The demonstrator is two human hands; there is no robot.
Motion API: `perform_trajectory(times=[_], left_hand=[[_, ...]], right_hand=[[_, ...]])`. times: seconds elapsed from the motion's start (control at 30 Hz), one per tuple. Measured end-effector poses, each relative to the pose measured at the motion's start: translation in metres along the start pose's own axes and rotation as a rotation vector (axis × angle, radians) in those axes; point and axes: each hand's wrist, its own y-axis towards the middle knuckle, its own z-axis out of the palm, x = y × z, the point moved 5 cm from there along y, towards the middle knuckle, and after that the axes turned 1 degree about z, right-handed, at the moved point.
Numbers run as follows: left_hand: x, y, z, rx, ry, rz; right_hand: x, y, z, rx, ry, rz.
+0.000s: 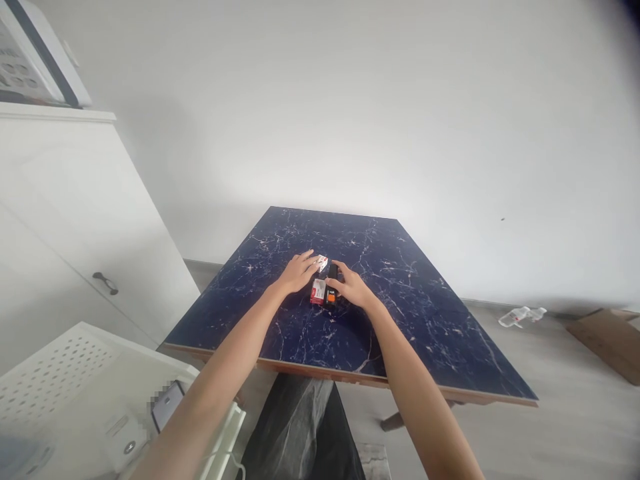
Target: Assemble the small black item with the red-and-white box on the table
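Observation:
A small white box with red marks (323,262) lies at the fingertips of my left hand (299,273). The fingers of that hand are stretched out and apart, some of them touching or very near the box. My right hand (353,288) is closed around a black object with an orange patch (331,297), its fingers at the far end and its thumb across the middle. Part of the black object is hidden under the hand. Between the hands, against the black object's left side, sits a red and white small box (317,292).
The items are on a dark blue marble-patterned table (430,320) against a white wall. At left stand a white cabinet (75,220) and a white perforated cart (65,373) holding a phone-like device (167,405). Clear plastic bottles (520,316) and a cardboard box (605,340) lie on the floor at right.

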Motion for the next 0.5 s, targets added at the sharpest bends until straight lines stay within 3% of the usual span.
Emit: perform_trajectory(times=[0.07, 0.17, 0.33, 0.5], left_hand=[[0.006, 0.007, 0.01, 0.057, 0.023, -0.032], [0.002, 0.008, 0.017, 0.073, 0.025, 0.036], [-0.009, -0.006, 0.01, -0.006, 0.031, 0.075], [-0.009, -0.012, 0.007, 0.078, -0.094, 0.052]], right_hand=[[-0.001, 0.0, 0.001, 0.011, 0.002, 0.011], [-0.002, 0.0, 0.001, 0.03, 0.014, 0.024], [-0.003, 0.0, -0.001, -0.008, -0.022, 0.011], [-0.004, 0.0, -0.002, -0.028, -0.043, 0.003]])
